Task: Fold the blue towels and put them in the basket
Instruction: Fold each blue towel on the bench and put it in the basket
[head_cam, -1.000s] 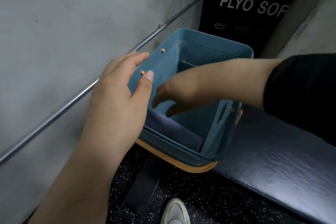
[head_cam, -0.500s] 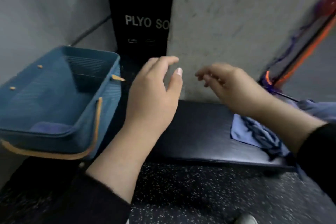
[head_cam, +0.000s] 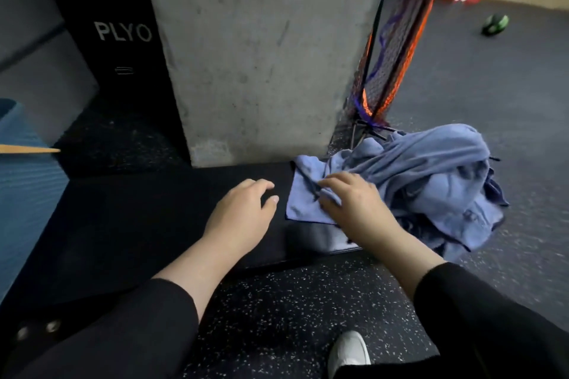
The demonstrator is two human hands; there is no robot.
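A gym: plyo box (head_cam: 123, 34), resistance bands (head_cam: 388, 71), speckled rubber floor (head_cam: 292, 311), padded bench (head_cam: 138, 218).

Towel pile (head_cam: 431, 175) on counter (head_cam: 138, 224) right end, spilling over edge. Pillar (head_cam: 255, 49) behind counter, plyo box (head_cam: 117, 40) left of pillar. Basket (head_cam: 21, 194) far left. Shoe (head_cam: 349, 351) on floor (head_cam: 292, 311) before counter.

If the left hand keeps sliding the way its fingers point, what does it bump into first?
Most likely the edge of the blue towel lying on the black bench. The left hand has its fingers aimed right at it, with only a small gap of bench between, though its height is hard to judge.
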